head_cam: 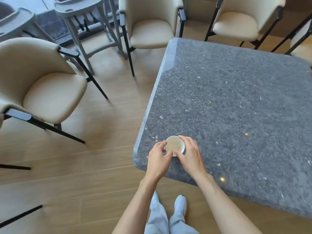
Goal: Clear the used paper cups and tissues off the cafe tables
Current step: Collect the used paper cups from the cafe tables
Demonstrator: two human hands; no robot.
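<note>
Floor: light brown wood-look planks, covering the left and lower part of the frame.
Surface: dark grey speckled stone top with rounded corners, at the right; small warm light spots reflect on it.
Chairs: one cream armchair with black legs at the left, two more along the top.
High chairs: grey, in the upper left.
</note>
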